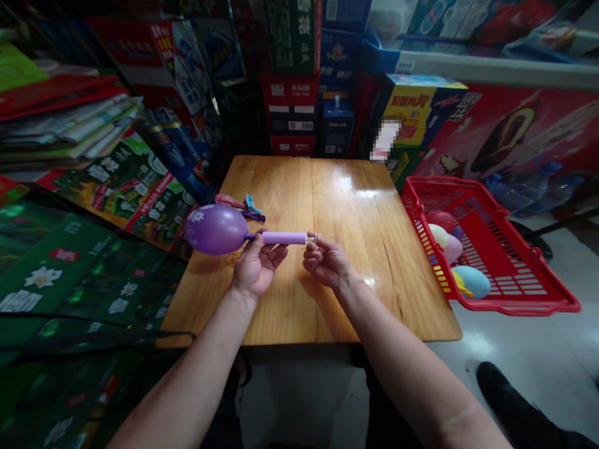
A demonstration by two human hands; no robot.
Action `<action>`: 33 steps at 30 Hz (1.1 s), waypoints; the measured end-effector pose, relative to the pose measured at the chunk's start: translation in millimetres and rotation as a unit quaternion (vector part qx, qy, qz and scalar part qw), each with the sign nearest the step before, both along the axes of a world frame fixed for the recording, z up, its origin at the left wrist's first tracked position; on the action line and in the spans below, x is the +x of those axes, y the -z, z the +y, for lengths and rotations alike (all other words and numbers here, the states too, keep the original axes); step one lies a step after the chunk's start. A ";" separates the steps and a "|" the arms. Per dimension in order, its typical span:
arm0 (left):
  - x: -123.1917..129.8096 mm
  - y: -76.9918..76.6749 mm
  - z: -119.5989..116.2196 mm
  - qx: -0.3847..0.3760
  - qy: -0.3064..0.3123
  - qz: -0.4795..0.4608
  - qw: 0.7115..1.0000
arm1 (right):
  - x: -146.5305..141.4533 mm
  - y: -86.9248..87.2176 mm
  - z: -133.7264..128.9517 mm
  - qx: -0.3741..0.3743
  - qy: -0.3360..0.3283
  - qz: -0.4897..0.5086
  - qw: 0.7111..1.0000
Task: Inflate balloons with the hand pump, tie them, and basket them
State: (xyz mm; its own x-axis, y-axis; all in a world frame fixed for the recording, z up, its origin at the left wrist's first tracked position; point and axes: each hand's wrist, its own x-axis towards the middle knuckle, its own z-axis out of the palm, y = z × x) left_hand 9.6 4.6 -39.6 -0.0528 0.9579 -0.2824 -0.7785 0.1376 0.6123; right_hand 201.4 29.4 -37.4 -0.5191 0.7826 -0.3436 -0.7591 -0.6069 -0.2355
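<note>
A purple balloon (216,229) with a white flower print, partly inflated, points left over the table. Its neck is fitted on the nozzle end of a lilac hand balloon pump (285,238). My left hand (255,268) is closed there, thumb and fingers pinching the neck at the nozzle, other fingers curled beneath the barrel. My right hand (327,262) grips the white plunger handle (312,238) at the pump's right end, which is pushed in nearly to the barrel. Behind the balloon lie several uninflated balloons (248,209), in pink, light blue and dark purple.
The pump is held above a wooden table (346,206). To its right stands a red shopping basket (519,255) with several small inflated balloons (472,280). Green cartons (70,262) crowd the left side, and stacked boxes (292,106) stand behind the table.
</note>
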 end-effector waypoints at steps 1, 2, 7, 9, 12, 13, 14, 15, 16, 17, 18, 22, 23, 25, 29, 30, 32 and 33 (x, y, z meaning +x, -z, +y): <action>1.9 0.5 1.7 0.001 -0.007 -0.001 1.000 | -0.9 0.2 1.1 0.000 0.000 0.002 1.000; 2.2 -0.1 3.4 0.005 -0.010 -0.001 1.000 | 0.8 -0.9 2.8 0.000 0.006 0.003 1.000; -9.6 -13.4 -0.2 0.044 -0.044 0.028 0.998 | 24.7 -15.0 4.4 0.019 0.069 0.024 0.997; -10.3 -17.4 -9.4 0.054 -0.050 0.041 0.996 | 23.8 -18.2 -5.7 0.012 0.073 0.035 0.997; -2.8 -20.9 -28.7 0.049 -0.016 0.038 0.998 | 9.2 -20.4 -30.1 -0.011 0.024 0.052 0.998; 0.2 -22.6 -35.8 0.043 -0.005 0.035 0.998 | 5.0 -21.7 -38.9 -0.017 0.022 0.058 0.998; 2.6 -25.3 -43.3 0.038 0.004 0.034 0.999 | 2.8 -23.6 -47.4 -0.025 0.022 0.057 0.998; 4.1 -29.0 -50.8 0.034 0.008 0.034 0.999 | 3.0 -26.3 -55.3 -0.029 0.024 0.052 0.998; 4.6 -33.7 -58.6 0.032 0.010 0.036 0.999 | 5.6 -29.9 -62.8 -0.028 0.027 0.044 0.998; 4.3 -39.2 -66.3 0.031 0.008 0.037 0.999 | 9.9 -34.1 -69.9 -0.023 0.032 0.036 0.999; 3.4 -45.2 -74.1 0.032 0.004 0.038 0.999 | 14.9 -38.9 -76.8 -0.015 0.038 0.031 0.999; 4.7 -67.9 -102.7 0.041 -0.036 0.042 0.998 | 23.8 -59.0 -105.3 0.008 0.072 0.045 0.996; 7.2 -72.5 -108.8 0.046 -0.035 0.042 0.997 | 21.5 -63.5 -112.6 0.011 0.066 0.055 0.996; 13.0 -80.8 -119.8 0.056 -0.017 0.038 0.998 | 15.4 -71.4 -126.0 0.017 0.043 0.075 0.996; 14.7 -97.4 -137.6 0.063 0.003 0.039 0.997 | 21.2 -85.4 -144.9 0.019 0.036 0.073 0.997; 12.8 -101.4 -141.8 0.062 -0.003 0.039 0.997 | 26.7 -88.8 -148.5 0.022 0.048 0.067 0.996; 10.2 -108.3 -150.4 0.060 -0.030 0.036 0.997 | 36.3 -95.3 -155.8 0.032 0.077 0.057 0.995; 10.8 -110.9 -154.8 0.061 -0.045 0.034 0.997 | 38.2 -98.3 -160.0 0.038 0.091 0.053 0.994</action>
